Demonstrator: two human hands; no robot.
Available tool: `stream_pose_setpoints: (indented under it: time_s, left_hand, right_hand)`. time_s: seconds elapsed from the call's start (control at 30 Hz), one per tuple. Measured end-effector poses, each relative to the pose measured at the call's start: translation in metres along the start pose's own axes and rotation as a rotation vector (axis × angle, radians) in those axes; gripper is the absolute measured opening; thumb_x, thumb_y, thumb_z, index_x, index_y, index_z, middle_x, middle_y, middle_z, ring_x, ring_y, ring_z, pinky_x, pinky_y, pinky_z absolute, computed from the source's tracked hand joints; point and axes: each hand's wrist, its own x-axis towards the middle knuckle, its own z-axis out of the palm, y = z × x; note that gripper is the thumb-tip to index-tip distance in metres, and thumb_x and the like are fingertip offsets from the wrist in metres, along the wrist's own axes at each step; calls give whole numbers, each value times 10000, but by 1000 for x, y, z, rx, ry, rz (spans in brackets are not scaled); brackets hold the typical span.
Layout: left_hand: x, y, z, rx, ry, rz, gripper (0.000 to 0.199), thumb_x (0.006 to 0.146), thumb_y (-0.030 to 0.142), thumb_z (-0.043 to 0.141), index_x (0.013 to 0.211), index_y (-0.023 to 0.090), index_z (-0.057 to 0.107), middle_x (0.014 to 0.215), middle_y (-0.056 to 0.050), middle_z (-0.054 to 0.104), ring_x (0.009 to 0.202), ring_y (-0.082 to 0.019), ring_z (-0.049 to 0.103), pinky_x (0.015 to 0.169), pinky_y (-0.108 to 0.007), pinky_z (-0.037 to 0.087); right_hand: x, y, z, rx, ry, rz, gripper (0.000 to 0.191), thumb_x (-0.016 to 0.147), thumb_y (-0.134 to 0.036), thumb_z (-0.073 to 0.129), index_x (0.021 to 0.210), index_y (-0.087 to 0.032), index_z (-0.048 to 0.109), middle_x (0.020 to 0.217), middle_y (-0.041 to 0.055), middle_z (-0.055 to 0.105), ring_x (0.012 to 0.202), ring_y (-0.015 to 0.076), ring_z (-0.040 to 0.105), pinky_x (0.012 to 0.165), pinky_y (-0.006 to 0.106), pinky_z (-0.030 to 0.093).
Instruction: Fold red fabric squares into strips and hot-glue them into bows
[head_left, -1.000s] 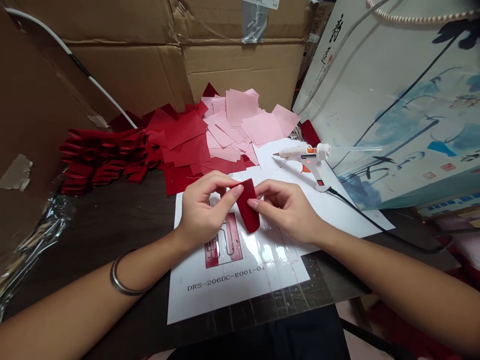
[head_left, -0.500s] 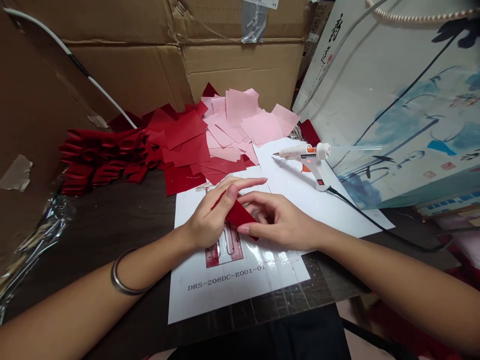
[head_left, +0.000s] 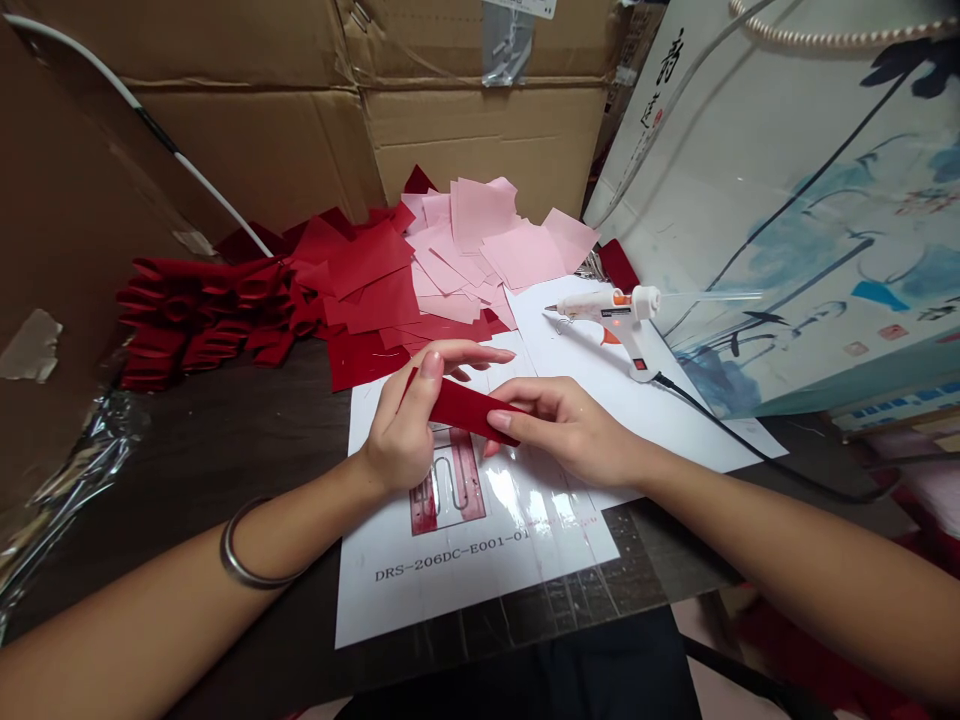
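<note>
Over the printed sheet [head_left: 480, 600], you've got a narrow red fabric strip [head_left: 471, 412] held between both hands, just above the sheet's red-and-white diagram [head_left: 448, 482]. The strip runs roughly L to R, w/ its L end angled up.

Your L hand [head_left: 405, 430] is closed on the strip's L end: thumb on the near side, long fingers [head_left: 469, 352] stretched out past it toward the sheet's top edge. Your R hand [head_left: 562, 430] pinches the R end narrowly, fingertips [head_left: 499, 422] on the fabric. A metal bangle [head_left: 241, 560] sits on your L wrist.

Past the sheet's top edge: loose red squares [head_left: 367, 290] and pink squares [head_left: 480, 240], overlapping in a pile. Left of that pile, folded red pieces [head_left: 202, 310] lie in rows. Off the sheet's top R corner, a white glue gun [head_left: 611, 315] rests on a 2nd white sheet [head_left: 675, 420], black cord [head_left: 757, 455] trailing right. Further R of the sheet stands a painted paper bag [head_left: 810, 200]; cardboard boxes [head_left: 480, 130] sit behind everything.
</note>
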Motion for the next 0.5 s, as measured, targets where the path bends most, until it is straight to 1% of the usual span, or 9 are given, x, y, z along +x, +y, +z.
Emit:
stream_pose_setpoints:
  time_s: [0.13, 0.3, 0.5]
  left_hand:
    - [1, -1, 2, 18, 76, 8, 393, 1022, 362, 302, 1048, 216, 666, 1084, -65, 699, 999, -213, 620, 904, -391, 481]
    - [1, -2, 2, 22, 74, 35, 378, 1024, 362, 317, 1053, 217, 664, 1061, -61, 697, 982, -201, 633, 894, -373, 487]
    - [0, -1, 2, 20, 70, 57, 431, 1021, 415, 287, 1031, 212, 668, 1027, -67, 704, 972, -202, 646, 891, -372, 505]
  right_hand:
    - [0, 0, -1, -5, 32, -19, 197, 927, -314, 584, 980, -146, 671, 763, 27, 693, 768, 143, 631, 794, 327, 468]
    - [0, 1, -2, -39, 73, -42, 176, 928, -310, 581, 968, -164, 670, 733, 4, 676, 736, 131, 628, 779, 315, 467]
    - [0, 2, -1, -60, 91, -46, 165, 923, -315, 588, 956, -173, 666, 754, 4, 673, 761, 138, 634, 792, 323, 472]
